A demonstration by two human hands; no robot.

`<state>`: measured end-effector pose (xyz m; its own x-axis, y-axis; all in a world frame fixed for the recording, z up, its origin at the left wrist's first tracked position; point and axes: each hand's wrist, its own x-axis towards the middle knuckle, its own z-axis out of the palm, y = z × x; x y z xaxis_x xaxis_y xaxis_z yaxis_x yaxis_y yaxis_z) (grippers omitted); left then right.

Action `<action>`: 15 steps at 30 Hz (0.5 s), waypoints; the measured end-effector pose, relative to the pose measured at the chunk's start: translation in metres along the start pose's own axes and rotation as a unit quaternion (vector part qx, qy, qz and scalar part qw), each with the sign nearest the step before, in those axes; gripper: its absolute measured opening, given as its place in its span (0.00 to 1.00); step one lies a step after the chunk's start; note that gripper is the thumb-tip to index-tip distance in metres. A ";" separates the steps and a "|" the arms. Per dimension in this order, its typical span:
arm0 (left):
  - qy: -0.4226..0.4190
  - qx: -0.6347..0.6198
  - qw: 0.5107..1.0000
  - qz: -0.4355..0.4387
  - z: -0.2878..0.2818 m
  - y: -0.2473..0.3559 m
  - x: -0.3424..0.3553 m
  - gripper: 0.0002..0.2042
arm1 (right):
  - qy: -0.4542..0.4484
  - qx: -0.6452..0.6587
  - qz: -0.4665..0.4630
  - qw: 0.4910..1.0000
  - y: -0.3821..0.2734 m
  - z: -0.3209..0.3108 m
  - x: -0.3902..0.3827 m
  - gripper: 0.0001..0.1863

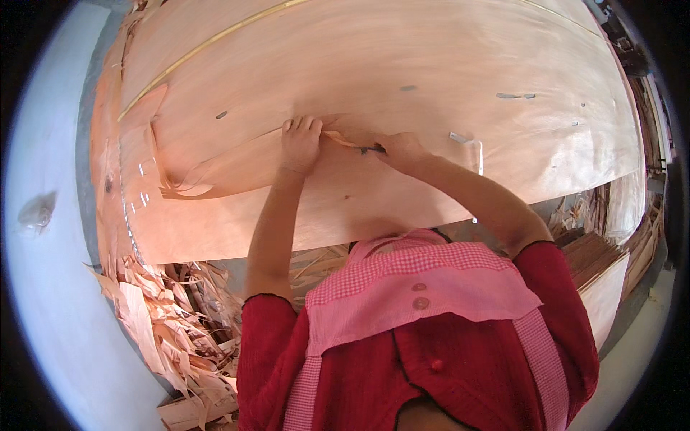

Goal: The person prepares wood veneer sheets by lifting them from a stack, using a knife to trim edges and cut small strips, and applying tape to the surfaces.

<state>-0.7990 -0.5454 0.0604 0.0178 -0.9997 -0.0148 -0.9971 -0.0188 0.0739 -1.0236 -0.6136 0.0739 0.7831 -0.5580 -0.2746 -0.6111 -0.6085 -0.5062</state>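
Note:
A wide, pale pinkish wood veneer sheet (345, 197) fills the upper view, with small holes and torn patches. My left hand (300, 147) rests on it with bent, slightly parted fingertips, pressing beside a narrow loose veneer strip (338, 138) with a ragged edge. To its right, my right hand (400, 152) is closed around a small dark tool (376, 149), perhaps a blade, at the end of that strip; the tool's shape is mostly hidden by my fingers. Further left, a cut or overlapping veneer piece (187, 188) has curled, torn edges.
A long yellow strip (187, 57) crosses the sheet's far part. Veneer scraps (154, 327) are heaped below the sheet at lower left. Stacked dark veneer (586, 255) lies at right. A pale wall or panel (47, 144) borders the left. My pink checked apron and red sleeves occupy the lower middle.

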 end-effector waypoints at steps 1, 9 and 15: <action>-0.022 0.007 1.000 0.014 -0.009 0.001 0.002 0.12 | 0.010 0.050 0.041 0.998 -0.006 -0.001 -0.005 0.13; -0.103 -0.157 0.982 -0.034 -0.010 -0.012 0.014 0.15 | -0.077 0.154 0.010 0.985 -0.003 0.004 -0.094 0.17; 0.112 -0.028 0.993 0.013 0.035 0.008 -0.005 0.15 | 0.073 -0.044 0.399 0.913 0.108 -0.073 -0.087 0.25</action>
<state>-0.8095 -0.5404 0.0264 0.0140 -0.9776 0.2100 -0.9920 0.0129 0.1258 -1.1661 -0.6719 0.1034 0.0653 -0.9088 -0.4121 -0.9923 -0.0156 -0.1227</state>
